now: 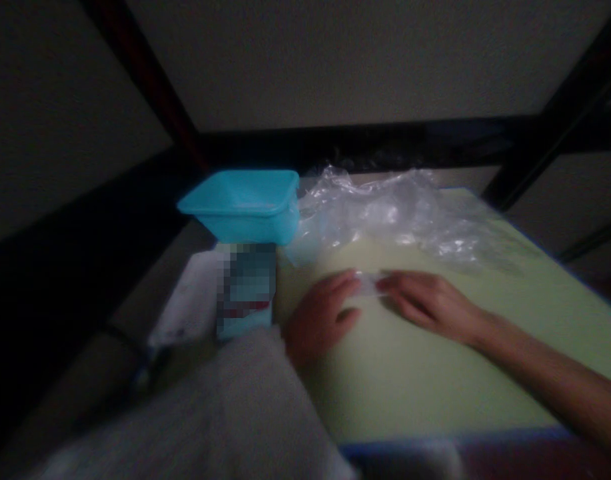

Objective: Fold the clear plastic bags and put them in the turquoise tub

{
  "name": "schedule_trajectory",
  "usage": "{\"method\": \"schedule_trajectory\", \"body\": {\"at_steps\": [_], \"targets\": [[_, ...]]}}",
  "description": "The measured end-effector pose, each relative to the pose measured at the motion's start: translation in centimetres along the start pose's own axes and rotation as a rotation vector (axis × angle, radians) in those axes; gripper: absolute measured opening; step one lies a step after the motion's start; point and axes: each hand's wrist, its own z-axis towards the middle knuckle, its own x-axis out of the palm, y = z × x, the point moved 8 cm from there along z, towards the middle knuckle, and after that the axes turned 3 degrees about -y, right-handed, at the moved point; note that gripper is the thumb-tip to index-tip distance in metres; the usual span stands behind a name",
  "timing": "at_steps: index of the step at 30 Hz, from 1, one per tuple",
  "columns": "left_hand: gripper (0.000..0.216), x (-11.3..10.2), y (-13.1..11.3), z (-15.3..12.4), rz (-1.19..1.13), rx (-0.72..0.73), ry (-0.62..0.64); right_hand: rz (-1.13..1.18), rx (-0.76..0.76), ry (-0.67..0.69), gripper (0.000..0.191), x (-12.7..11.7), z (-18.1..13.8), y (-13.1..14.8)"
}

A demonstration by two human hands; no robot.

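A small, clear piece of plastic (369,285) lies between my two hands, low over the yellow-green tabletop; blur hides its exact kind. My left hand (322,320) touches its left end with the fingertips, the thumb held apart from the fingers. At the other end, my right hand (430,300) has its fingers closed on the plastic, palm down. Behind both hands spreads a heap of crumpled clear plastic bags (385,210).
A turquoise plastic basin (245,227) stands at the table's back left. In front of it sits a light-blue box-like object (245,323), partly pixelated, beside a whitish item (190,300). The yellow-green table (415,387) has a blue edge. Dark frame bars and a wall rise behind.
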Motion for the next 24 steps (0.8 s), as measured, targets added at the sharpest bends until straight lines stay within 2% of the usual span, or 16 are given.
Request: {"method": "schedule_trajectory", "body": {"at_steps": [2,5,8,10,14,16,20,24], "targets": [[0.029,-0.5,0.2,0.2,-0.085,-0.033,-0.048,0.099,0.116,-0.023,0.022,-0.3,0.0,-0.6],[0.017,-1.3,0.9,0.5,-0.310,-0.161,-0.125,0.290,0.298,-0.098,0.016,-0.9,0.1,-1.4],[0.024,-1.5,1.6,0.5,-0.454,-0.293,-0.142,0.538,0.475,-0.179,0.015,-0.8,0.1,-2.3],[0.031,-1.2,1.7,0.5,-0.497,-0.327,-0.120,0.681,0.561,-0.206,0.013,-0.3,0.0,-2.9],[0.031,-0.6,2.0,0.2,-0.595,-0.399,-0.096,0.951,0.615,-0.278,0.014,0.7,-0.3,-3.5],[0.030,-0.3,2.4,0.1,-0.638,-0.437,-0.105,0.974,0.580,-0.281,0.016,0.8,-0.3,-3.4],[0.028,0.0,2.9,0.0,-0.686,-0.492,-0.123,0.774,0.501,-0.247,0.020,0.5,0.0,-2.6],[0.025,0.0,2.7,-0.1,-0.708,-0.508,-0.116,0.707,0.559,-0.264,0.015,0.5,0.1,-2.5]]}}
